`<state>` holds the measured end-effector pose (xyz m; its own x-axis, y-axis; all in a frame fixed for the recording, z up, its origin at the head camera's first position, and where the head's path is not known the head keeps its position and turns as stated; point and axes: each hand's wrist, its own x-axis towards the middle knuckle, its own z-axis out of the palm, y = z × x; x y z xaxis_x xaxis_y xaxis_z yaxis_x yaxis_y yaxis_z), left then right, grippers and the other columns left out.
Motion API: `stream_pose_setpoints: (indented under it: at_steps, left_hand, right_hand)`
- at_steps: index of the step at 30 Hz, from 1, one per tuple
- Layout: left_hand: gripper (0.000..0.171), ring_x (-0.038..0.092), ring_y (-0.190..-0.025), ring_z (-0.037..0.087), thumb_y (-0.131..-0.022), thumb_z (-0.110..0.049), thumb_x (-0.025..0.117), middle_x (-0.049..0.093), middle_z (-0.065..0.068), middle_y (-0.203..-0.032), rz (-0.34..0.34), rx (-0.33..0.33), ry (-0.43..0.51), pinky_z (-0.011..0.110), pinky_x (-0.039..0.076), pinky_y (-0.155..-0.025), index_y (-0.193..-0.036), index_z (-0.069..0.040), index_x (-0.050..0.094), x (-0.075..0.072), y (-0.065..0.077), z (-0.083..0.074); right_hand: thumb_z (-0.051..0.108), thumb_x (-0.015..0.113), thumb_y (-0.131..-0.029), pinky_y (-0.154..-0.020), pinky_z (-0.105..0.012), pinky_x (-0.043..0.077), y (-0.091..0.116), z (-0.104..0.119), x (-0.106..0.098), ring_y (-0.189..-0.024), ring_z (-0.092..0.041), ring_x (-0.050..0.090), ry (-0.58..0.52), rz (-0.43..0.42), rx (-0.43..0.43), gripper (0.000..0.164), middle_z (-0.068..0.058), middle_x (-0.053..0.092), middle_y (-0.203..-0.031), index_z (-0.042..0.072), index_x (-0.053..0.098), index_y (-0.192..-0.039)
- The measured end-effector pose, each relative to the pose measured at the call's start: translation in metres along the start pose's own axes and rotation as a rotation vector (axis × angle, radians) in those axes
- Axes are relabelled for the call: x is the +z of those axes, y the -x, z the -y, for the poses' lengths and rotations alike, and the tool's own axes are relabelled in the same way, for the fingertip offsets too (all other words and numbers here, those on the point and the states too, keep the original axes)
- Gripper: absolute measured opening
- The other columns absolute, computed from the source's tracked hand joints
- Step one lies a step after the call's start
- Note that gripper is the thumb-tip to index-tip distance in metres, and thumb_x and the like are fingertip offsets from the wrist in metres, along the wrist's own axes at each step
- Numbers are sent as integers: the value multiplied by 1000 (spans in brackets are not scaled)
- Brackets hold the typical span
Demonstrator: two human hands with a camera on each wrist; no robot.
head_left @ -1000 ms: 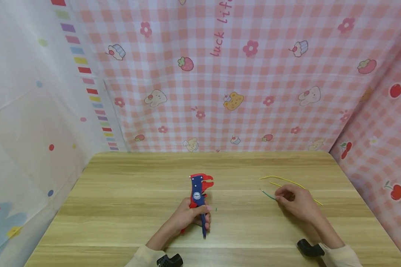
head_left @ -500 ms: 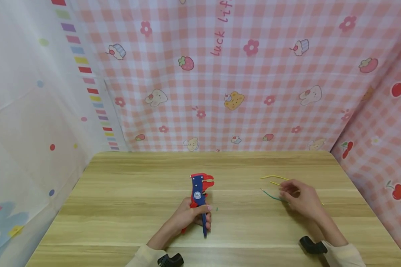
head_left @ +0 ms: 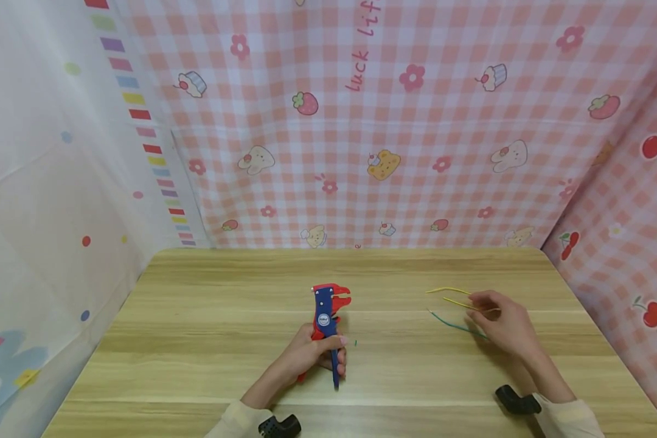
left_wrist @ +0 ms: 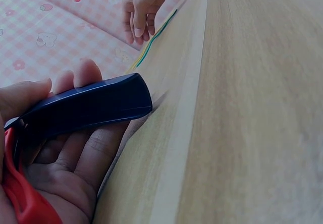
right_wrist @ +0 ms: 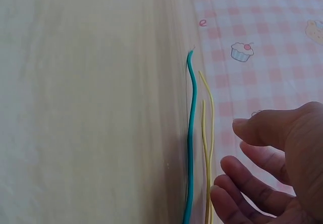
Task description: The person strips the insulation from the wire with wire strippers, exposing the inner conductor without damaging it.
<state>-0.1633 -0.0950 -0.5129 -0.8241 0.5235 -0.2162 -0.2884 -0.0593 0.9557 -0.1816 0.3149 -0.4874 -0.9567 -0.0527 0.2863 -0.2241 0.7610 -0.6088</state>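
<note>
My left hand [head_left: 306, 354] grips a wire stripper [head_left: 325, 307] with a blue body and red jaws, its head pointing away from me. In the left wrist view, the fingers wrap its blue handle [left_wrist: 86, 105], with a red handle [left_wrist: 28, 199] beside the palm. At the right, my right hand [head_left: 502, 320] hovers over the wires, fingers loosely bent and holding nothing. A green wire [head_left: 455, 326] with a bare tip lies just left of it. Two yellow wires [right_wrist: 212, 113] run alongside, partly hidden under the hand in the head view.
A tiny green scrap [head_left: 356, 343] lies on the wooden table [head_left: 208, 328], just right of the stripper handle. A pink checked curtain [head_left: 328, 128] hangs along the table's back edge. Black wrist-camera mounts [head_left: 517, 400] sit at both cuffs.
My right hand has let go of the green wire and shifted right, leaving it on the table beside the yellow ones. The left hand and wire stripper have stayed put.
</note>
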Motion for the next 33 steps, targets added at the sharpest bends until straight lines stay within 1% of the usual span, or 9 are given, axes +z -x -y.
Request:
stream_pose_setpoints:
  at_steps: [6, 11, 13, 17, 20, 22, 24, 28, 33]
  left_hand:
    - [34, 73, -69, 20, -96, -26, 72, 72, 6, -79, -3, -2, -4, 40, 66, -73, -112, 0, 55, 0, 0, 0]
    - [34, 74, -69, 20, -96, -26, 72, 72, 6, -79, 1, -5, 0, 40, 66, -73, -111, 0, 55, 0, -1, -1]
    - [33, 74, -69, 20, -97, -25, 71, 72, 6, -78, 5, -6, 0, 40, 66, -73, -110, -1, 55, 0, -1, -1]
    - [31, 74, -69, 20, -97, -25, 70, 72, 6, -78, 10, -3, -5, 40, 66, -73, -110, -1, 55, 0, -1, -1]
    - [32, 73, -69, 20, -97, -26, 71, 72, 6, -78, 7, -3, -6, 39, 66, -73, -111, -1, 55, 0, -1, -1]
    - [33, 73, -68, 20, -97, -26, 71, 72, 6, -78, 4, -4, -3, 40, 66, -73, -111, -1, 55, 0, -1, -1]
    - [33, 74, -68, 20, -96, -26, 72, 72, 6, -78, 1, -7, 0, 40, 66, -73, -111, -1, 55, -1, 0, -1]
    - [31, 74, -68, 20, -97, -24, 71, 72, 6, -78, 2, -8, 1, 40, 66, -73, -110, -1, 55, -1, 0, -1]
    - [29, 74, -69, 20, -98, -22, 69, 72, 7, -79, 6, -8, 1, 40, 66, -75, -112, 0, 55, -1, 0, -1]
  right_hand:
    - [10, 78, -89, -71, -17, 55, -2, -9, -4, -81, 7, 61, 13, -11, 2, 28, -15, 76, -101, 2, 71, -114]
    - [12, 79, -88, -70, -17, 52, -4, -15, -7, -82, 1, 62, 64, -23, -2, 23, -13, 76, -99, 4, 73, -109]
    - [13, 79, -88, -71, -17, 51, -4, -18, -8, -82, 1, 62, 74, -13, 12, 20, -12, 76, -99, 6, 73, -107]
    - [15, 76, -90, -72, -17, 51, -3, -23, -10, -84, 1, 63, 78, 33, 51, 18, -11, 76, -100, 7, 74, -106]
    - [15, 74, -91, -71, -20, 51, -3, -25, -9, -86, -8, 65, 86, 63, 65, 16, -11, 75, -101, 8, 73, -106]
    - [15, 75, -90, -71, -23, 51, -4, -25, -8, -87, -16, 66, 96, 69, 58, 15, -12, 73, -100, 8, 74, -104]
    - [13, 76, -89, -70, -25, 50, -4, -24, -7, -88, -21, 65, 103, 72, 48, 14, -12, 71, -99, 8, 74, -102]
    - [12, 77, -88, -70, -28, 48, -5, -22, -4, -86, -24, 64, 121, 60, 23, 11, -12, 68, -95, 7, 74, -97]
    - [12, 75, -92, -70, -31, 47, -5, -21, -2, -84, -23, 64, 142, 79, 21, 5, -11, 67, -93, 8, 73, -93]
